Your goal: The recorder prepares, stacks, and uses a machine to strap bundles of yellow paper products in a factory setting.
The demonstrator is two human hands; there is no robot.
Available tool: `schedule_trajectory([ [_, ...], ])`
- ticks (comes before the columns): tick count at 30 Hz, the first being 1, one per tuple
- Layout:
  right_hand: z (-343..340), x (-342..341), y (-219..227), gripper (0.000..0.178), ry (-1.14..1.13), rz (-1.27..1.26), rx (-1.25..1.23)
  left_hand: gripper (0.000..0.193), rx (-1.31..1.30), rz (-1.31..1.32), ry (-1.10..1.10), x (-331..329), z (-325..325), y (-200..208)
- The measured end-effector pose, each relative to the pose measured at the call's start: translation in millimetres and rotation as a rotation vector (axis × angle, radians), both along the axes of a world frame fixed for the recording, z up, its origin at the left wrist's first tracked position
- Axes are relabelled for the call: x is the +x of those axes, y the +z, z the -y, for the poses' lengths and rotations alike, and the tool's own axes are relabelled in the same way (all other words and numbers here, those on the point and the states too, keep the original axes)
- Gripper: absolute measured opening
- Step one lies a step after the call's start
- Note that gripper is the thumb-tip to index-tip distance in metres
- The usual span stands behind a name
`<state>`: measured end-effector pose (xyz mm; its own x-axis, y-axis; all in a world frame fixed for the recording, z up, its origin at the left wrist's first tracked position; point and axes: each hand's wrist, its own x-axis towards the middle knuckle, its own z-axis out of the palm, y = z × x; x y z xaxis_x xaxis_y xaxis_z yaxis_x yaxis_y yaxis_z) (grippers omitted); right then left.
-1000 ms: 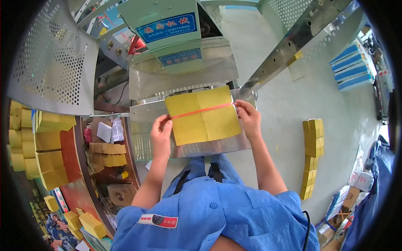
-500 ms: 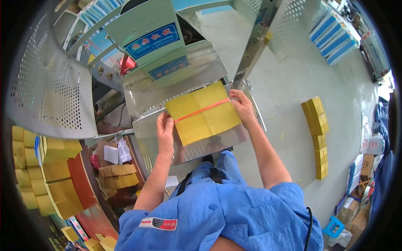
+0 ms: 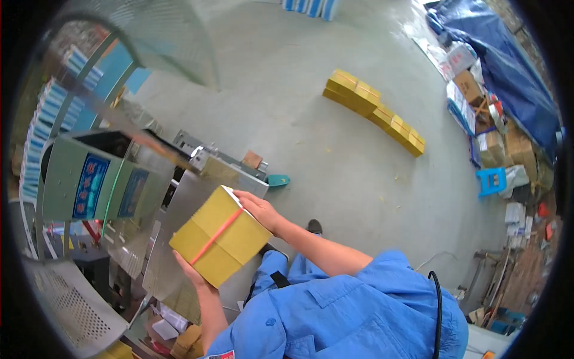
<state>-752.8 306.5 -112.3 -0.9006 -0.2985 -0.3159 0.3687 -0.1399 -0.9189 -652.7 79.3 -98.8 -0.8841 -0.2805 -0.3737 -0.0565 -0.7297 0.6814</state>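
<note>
Between my two hands is a stack of yellow paper (image 3: 233,248) with a pinkish-red strap around its middle. My left hand (image 3: 192,272) is pressed against its near left edge, by one end of the strap. At the opposite edge my right hand (image 3: 258,212) grips the stack close to the strap's other end. The stack is tilted and held over the metal tabletop of a machine (image 3: 179,206). How far my fingers reach underneath is hidden.
A green machine housing (image 3: 66,179) and a perforated metal guard (image 3: 78,299) stand at left. Strapped yellow paper stacks (image 3: 353,90) form a row on the grey floor. A teal scoop-like piece (image 3: 278,180) juts from the table. A blue stool (image 3: 491,181) and cartons line the right.
My view and body have turned to the right. Both hands have lifted the strapped stack from the tabletop and carry it, now tilted, toward the table's right side.
</note>
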Motion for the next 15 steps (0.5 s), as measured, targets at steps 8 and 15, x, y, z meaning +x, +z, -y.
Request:
schedule_trajectory([
  [8,-250.7,51.2,12.0,0.044,-0.472,0.2,-0.333,0.053,-0.063,0.053,-0.382,-64.0,-227.5,16.9],
  [15,-489.7,104.0,15.5,0.045,-0.734,0.046,-0.082,0.051,-0.318,0.052,-0.753,-104.1,-496.8,5.5],
])
